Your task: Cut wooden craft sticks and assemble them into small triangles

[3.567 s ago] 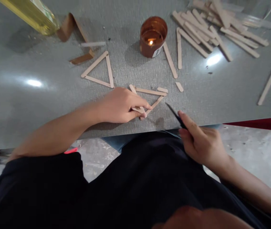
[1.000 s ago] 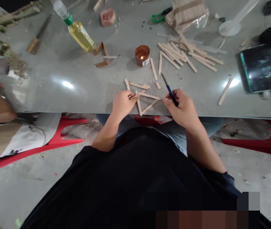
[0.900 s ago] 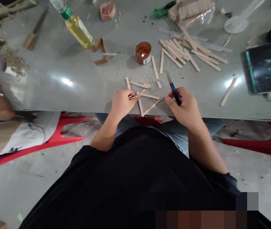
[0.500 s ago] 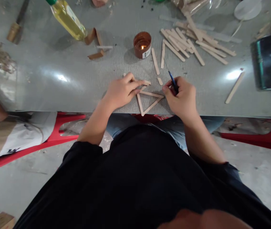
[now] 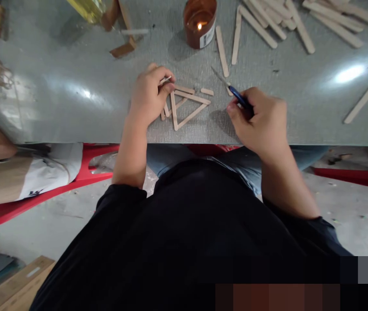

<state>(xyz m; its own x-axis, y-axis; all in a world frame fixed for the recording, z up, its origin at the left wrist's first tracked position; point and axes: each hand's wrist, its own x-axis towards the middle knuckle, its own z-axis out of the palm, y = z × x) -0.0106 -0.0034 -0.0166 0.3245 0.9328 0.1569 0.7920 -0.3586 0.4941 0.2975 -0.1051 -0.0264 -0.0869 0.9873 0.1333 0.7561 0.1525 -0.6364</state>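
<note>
in the left hand (image 5: 149, 93) we see thumb and fingers closed together on a pale sliver (image 5: 166, 80), right at a corner of the triangle (image 5: 174, 112); we cannot tell if they press that corner too, though a pinch there would suit steadying it. the right hand (image 5: 261, 119) is curled round the knife (image 5: 241, 98), blade slanting up and away, perhaps to stay handy yet clear of the wood. the triangle lies flat by the table (image 5: 99, 123) edge, partly over other sticks, probably for easy reach. an offcut (image 5: 207, 92) lies just beyond. farther out, we find the lit candle (image 5: 193, 36) and loose sticks (image 5: 261, 30), seemingly set back to leave working room.
</note>
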